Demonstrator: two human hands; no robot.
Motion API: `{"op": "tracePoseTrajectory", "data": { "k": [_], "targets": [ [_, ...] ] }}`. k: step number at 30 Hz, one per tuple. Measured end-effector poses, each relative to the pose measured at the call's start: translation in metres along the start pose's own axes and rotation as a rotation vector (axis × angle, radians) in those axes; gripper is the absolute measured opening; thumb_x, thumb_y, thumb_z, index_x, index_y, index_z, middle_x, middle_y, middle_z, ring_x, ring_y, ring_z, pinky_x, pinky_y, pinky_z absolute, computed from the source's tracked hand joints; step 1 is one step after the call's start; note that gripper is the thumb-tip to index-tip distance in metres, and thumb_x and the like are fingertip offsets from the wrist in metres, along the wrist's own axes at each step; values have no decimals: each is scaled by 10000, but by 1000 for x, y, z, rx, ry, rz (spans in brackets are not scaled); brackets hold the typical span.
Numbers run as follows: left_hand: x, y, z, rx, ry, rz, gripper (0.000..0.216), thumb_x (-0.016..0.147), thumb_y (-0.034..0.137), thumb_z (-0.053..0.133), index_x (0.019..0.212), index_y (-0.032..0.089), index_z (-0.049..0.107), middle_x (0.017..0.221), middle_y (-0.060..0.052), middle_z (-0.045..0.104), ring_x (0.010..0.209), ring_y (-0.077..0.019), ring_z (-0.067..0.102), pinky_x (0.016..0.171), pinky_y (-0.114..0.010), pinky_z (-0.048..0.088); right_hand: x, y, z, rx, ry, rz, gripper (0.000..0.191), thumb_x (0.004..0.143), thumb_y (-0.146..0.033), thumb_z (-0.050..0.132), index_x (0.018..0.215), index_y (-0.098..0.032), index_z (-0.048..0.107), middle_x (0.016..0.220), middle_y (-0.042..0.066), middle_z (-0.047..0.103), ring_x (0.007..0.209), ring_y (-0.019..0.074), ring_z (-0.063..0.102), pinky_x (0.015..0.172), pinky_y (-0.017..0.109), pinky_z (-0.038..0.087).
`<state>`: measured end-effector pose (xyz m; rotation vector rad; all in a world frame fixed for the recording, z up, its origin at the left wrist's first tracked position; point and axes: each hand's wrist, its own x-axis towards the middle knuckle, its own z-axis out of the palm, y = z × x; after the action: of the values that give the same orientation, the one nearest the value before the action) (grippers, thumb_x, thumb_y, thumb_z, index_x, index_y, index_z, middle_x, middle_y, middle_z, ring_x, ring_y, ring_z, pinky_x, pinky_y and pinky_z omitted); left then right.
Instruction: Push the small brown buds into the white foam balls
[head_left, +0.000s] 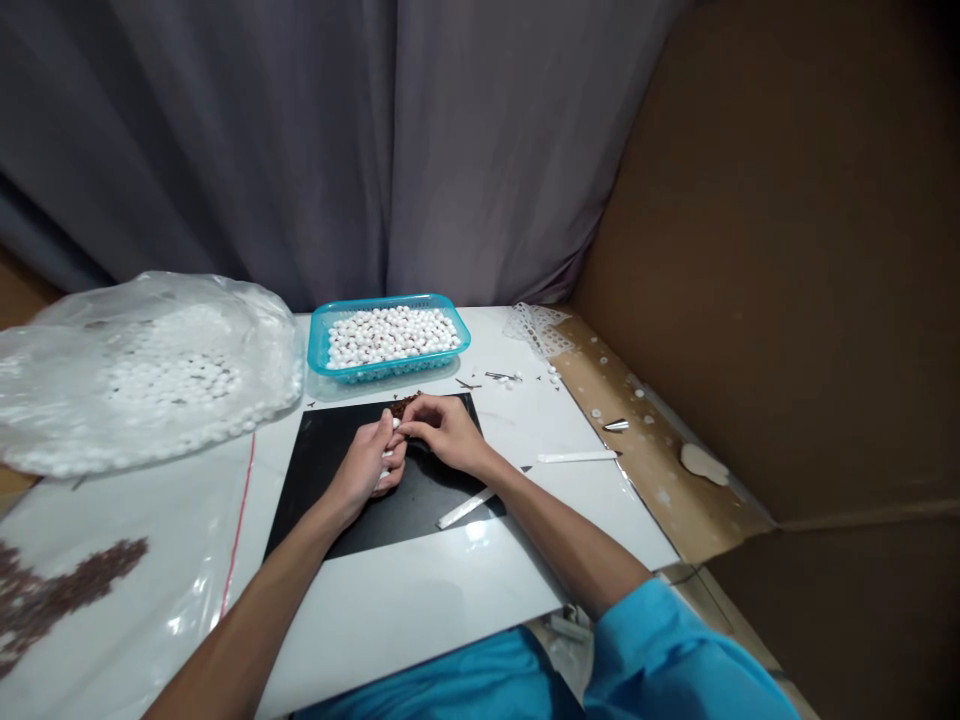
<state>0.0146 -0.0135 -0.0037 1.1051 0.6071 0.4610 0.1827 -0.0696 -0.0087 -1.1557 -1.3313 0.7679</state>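
My left hand (pixel 370 460) is closed around several small white balls, with one white ball (pixel 397 424) showing at the thumb and fingertips. My right hand (pixel 444 430) meets it there, thumb and forefinger pinched together against that ball. Whatever sits between the right fingertips is too small to make out. Both hands are above a black mat (pixel 322 470). Just behind the right fingers lies a small heap of reddish-brown bits (pixel 406 404). A blue plastic basket (pixel 315 345) full of similar white balls (pixel 394 335) stands beyond the mat.
A large clear bag (pixel 172 360) of white balls lies at the left. In front of it, a red-lined plastic bag (pixel 187 530) holds brown bits (pixel 60 590). Two white-handled tools (pixel 469 508) (pixel 577 457) and loose scraps lie rightward. A cardboard wall (pixel 780 250) borders the right.
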Motion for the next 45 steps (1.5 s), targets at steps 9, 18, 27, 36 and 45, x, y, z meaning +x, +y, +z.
{"op": "tracePoseTrajectory", "data": {
  "k": [9, 18, 27, 36, 45],
  "targets": [
    [4, -9, -4, -15, 40, 11, 516, 911, 672, 663, 781, 226, 438, 537, 87, 365, 307, -64, 334, 313, -149, 144, -4, -2, 6, -31, 33, 15, 125, 915, -298, 748, 888, -181, 712, 869, 31, 751, 811, 190, 710, 804, 296, 568],
    [1, -6, -6, 103, 21, 43, 529, 933, 676, 629, 748, 215, 445, 555, 74, 364, 333, -65, 353, 329, -162, 171, -7, -6, 5, -122, 39, -67, 105, 941, -265, 728, 1022, -203, 753, 959, 48, 744, 852, 198, 702, 807, 302, 574],
    [-1, -5, -6, 93, -84, 29, 561, 935, 718, 590, 732, 223, 419, 535, 77, 356, 321, -65, 329, 329, -177, 156, -8, -10, -2, -233, -15, -204, 132, 989, -277, 689, 943, -216, 796, 984, 76, 730, 905, 219, 704, 854, 336, 559],
    [1, -11, -10, 75, -128, -12, 610, 949, 741, 545, 681, 221, 371, 511, 78, 336, 308, -60, 323, 330, -173, 138, -5, -10, -5, -232, -64, -212, 158, 975, -283, 713, 867, -176, 758, 946, 77, 729, 881, 200, 694, 819, 310, 562],
    [0, -3, -8, -69, -193, -91, 589, 957, 749, 510, 708, 225, 408, 497, 96, 271, 281, -70, 284, 288, -172, 123, -2, -23, -6, -230, -84, -191, 205, 979, -344, 730, 1114, -212, 813, 1168, 97, 755, 1072, 221, 717, 936, 327, 582]
  ]
}}
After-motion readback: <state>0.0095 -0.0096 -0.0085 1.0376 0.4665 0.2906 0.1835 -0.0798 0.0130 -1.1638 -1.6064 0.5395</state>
